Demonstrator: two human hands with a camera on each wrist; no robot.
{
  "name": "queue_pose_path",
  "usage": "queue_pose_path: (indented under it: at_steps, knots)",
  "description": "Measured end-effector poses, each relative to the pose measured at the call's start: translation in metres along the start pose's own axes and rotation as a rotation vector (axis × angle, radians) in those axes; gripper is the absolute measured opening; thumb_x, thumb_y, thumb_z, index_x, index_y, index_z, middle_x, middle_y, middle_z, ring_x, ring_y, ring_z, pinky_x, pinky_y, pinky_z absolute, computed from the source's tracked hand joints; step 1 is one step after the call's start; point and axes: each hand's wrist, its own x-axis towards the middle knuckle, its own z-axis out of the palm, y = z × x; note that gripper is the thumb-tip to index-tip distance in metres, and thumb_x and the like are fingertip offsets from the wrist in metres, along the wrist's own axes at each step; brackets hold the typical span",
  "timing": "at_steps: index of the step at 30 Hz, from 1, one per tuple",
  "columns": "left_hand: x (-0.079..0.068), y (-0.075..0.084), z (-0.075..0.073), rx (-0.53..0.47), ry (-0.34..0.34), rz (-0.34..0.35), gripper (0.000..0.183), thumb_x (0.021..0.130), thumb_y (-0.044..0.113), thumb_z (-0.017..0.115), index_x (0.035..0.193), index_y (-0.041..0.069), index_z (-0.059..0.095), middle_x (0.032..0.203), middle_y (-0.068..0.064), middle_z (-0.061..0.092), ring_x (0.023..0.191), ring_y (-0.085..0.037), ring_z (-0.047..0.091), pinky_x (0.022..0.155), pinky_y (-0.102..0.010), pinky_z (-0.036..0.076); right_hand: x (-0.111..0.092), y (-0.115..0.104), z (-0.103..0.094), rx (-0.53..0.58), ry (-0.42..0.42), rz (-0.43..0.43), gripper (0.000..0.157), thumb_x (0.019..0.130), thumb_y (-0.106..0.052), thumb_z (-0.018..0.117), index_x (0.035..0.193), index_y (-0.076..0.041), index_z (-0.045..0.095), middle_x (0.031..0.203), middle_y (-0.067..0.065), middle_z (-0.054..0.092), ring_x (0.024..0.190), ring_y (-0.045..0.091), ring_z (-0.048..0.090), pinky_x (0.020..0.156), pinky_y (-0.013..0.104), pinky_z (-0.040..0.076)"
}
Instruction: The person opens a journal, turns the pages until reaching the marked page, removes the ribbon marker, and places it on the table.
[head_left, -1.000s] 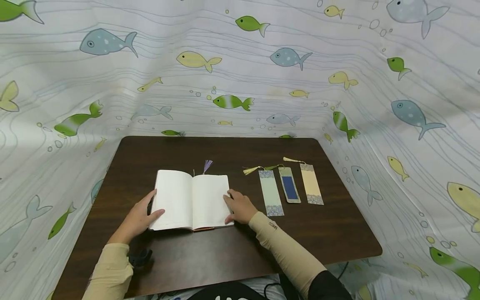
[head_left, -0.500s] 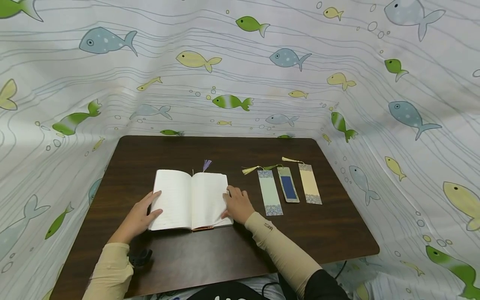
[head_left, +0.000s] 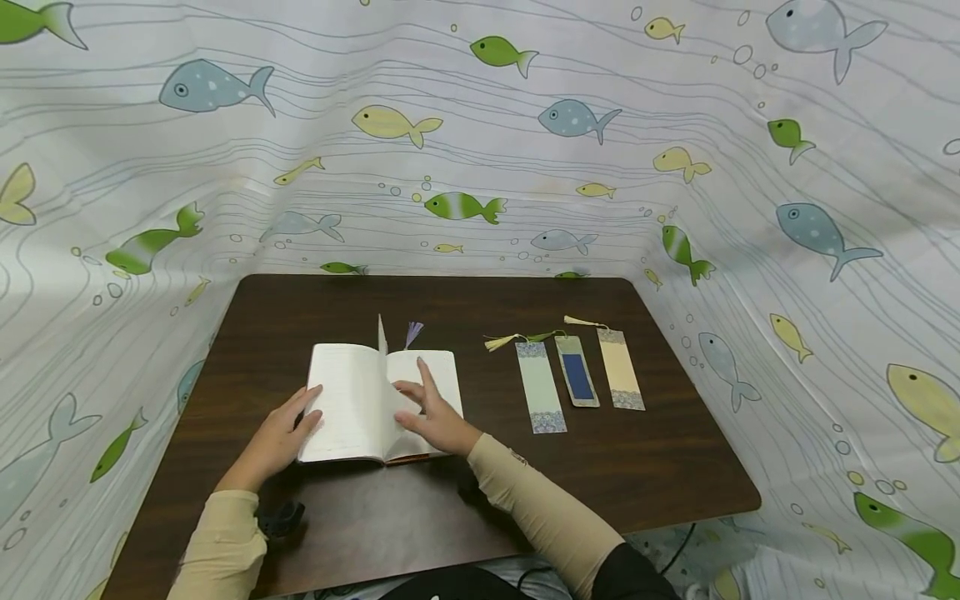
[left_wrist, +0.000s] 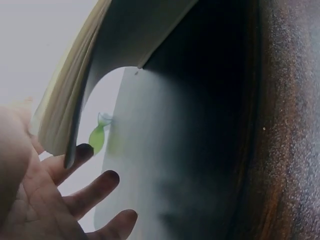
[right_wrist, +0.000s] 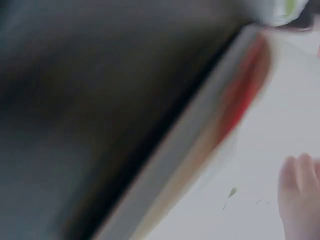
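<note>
A notebook point(head_left: 345, 400) lies open on the dark wooden table, its pages white. One page point(head_left: 382, 335) stands upright near the middle fold. At the left edge my left hand point(head_left: 273, 437) holds the page block and cover, thumb on top; in the left wrist view its fingers point(left_wrist: 85, 197) reach behind the cover. My right hand point(head_left: 435, 417), fingers spread, is over the right half beside the turning page. The right wrist view is blurred, showing the notebook's edge with a red strip point(right_wrist: 245, 95). A purple tassel point(head_left: 413, 335) sticks out past the notebook's top.
Three tasselled bookmarks lie right of the notebook: a pale green one point(head_left: 540, 387), one with a blue panel point(head_left: 577, 372) and a cream one point(head_left: 621, 369). The table point(head_left: 420, 517) has a fish-patterned curtain point(head_left: 480, 125) around it. A black device point(head_left: 281, 518) sits at the left wrist.
My right hand has moved left from the notebook's right edge toward the middle, and a page has swung up from the right half. The left hand stays at the left edge.
</note>
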Motion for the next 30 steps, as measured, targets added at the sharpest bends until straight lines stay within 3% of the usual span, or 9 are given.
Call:
queue_pose_path:
  at_steps: [2, 4, 6, 8, 14, 18, 22, 27, 30]
  knots:
    - [0.000, 0.000, 0.000, -0.050, 0.020, 0.007, 0.055, 0.113, 0.030, 0.031, 0.151, -0.009, 0.036, 0.155, -0.043, 0.022, 0.141, -0.062, 0.023, 0.109, -0.074, 0.022, 0.001, -0.006, 0.007, -0.008, -0.148, 0.021, 0.087, 0.106, -0.037, 0.053, 0.163, -0.014, -0.008, 0.162, 0.006, 0.036, 0.146, 0.013, 0.037, 0.111, 0.030, 0.040]
    - [0.000, 0.000, 0.000, -0.097, 0.034, 0.008, 0.060, 0.113, 0.032, 0.020, 0.151, -0.012, 0.034, 0.156, -0.042, 0.020, 0.142, -0.062, 0.020, 0.110, -0.074, 0.020, 0.002, -0.011, 0.012, -0.126, -0.278, 0.008, 0.080, 0.106, -0.039, 0.052, 0.164, -0.013, 0.004, 0.165, 0.004, 0.032, 0.147, 0.010, 0.032, 0.116, 0.027, 0.032]
    - [0.000, -0.001, 0.000, -0.125, 0.039, -0.002, 0.063, 0.113, 0.034, 0.014, 0.151, -0.014, 0.031, 0.157, -0.041, 0.019, 0.143, -0.062, 0.017, 0.110, -0.074, 0.017, 0.004, -0.013, 0.018, -0.271, -0.360, -0.024, 0.073, 0.106, -0.037, 0.054, 0.163, -0.011, 0.016, 0.165, 0.002, 0.031, 0.150, 0.008, 0.025, 0.119, 0.025, 0.025]
    - [0.000, -0.002, 0.000, -0.119, 0.036, -0.017, 0.065, 0.113, 0.036, 0.018, 0.152, -0.015, 0.028, 0.158, -0.040, 0.018, 0.143, -0.061, 0.017, 0.111, -0.073, 0.017, 0.005, -0.013, 0.022, -0.384, -0.394, -0.043, 0.070, 0.105, -0.035, 0.057, 0.162, -0.012, 0.024, 0.165, 0.003, 0.030, 0.150, 0.008, 0.025, 0.119, 0.023, 0.022]
    - [0.003, -0.004, 0.002, -0.006, -0.008, -0.057, 0.081, 0.105, 0.037, 0.057, 0.154, -0.016, 0.020, 0.156, -0.042, 0.021, 0.142, -0.060, 0.024, 0.110, -0.071, 0.024, 0.008, -0.007, 0.022, -0.541, -0.385, -0.044, 0.068, 0.103, -0.032, 0.062, 0.159, -0.010, 0.031, 0.165, 0.005, 0.031, 0.151, 0.011, 0.027, 0.120, 0.023, 0.022]
    - [0.002, -0.005, 0.004, -0.009, -0.019, -0.087, 0.091, 0.101, 0.038, 0.063, 0.157, -0.011, 0.010, 0.155, -0.043, 0.021, 0.139, -0.062, 0.026, 0.107, -0.073, 0.027, 0.008, 0.009, 0.009, -0.775, -0.344, 0.013, 0.072, 0.099, -0.035, 0.067, 0.158, -0.009, 0.035, 0.165, 0.010, 0.031, 0.152, 0.023, 0.027, 0.119, 0.039, 0.030]
    - [0.001, -0.006, 0.006, 0.015, -0.006, -0.066, 0.090, 0.101, 0.035, 0.064, 0.159, -0.006, 0.009, 0.155, -0.043, 0.021, 0.138, -0.063, 0.027, 0.106, -0.074, 0.028, 0.002, 0.031, -0.013, -0.999, -0.313, 0.139, 0.089, 0.090, -0.050, 0.074, 0.158, -0.010, 0.034, 0.166, 0.013, 0.025, 0.152, 0.030, 0.027, 0.115, 0.050, 0.036]
    - [0.002, -0.009, 0.007, 0.064, -0.004, -0.021, 0.077, 0.100, 0.028, 0.066, 0.156, -0.006, 0.026, 0.156, -0.042, 0.023, 0.139, -0.063, 0.026, 0.107, -0.075, 0.025, -0.011, 0.037, -0.041, -1.006, -0.298, 0.320, 0.109, 0.079, -0.056, 0.079, 0.161, -0.008, 0.025, 0.170, 0.012, 0.014, 0.155, 0.029, 0.017, 0.117, 0.057, 0.030]
    - [0.002, -0.010, 0.007, 0.090, -0.007, -0.026, 0.075, 0.100, 0.032, 0.065, 0.156, -0.003, 0.030, 0.155, -0.042, 0.022, 0.136, -0.066, 0.025, 0.104, -0.078, 0.024, -0.016, 0.032, -0.049, -0.977, -0.285, 0.349, 0.111, 0.078, -0.054, 0.080, 0.161, -0.006, 0.024, 0.170, 0.012, 0.014, 0.155, 0.030, 0.016, 0.117, 0.060, 0.027]
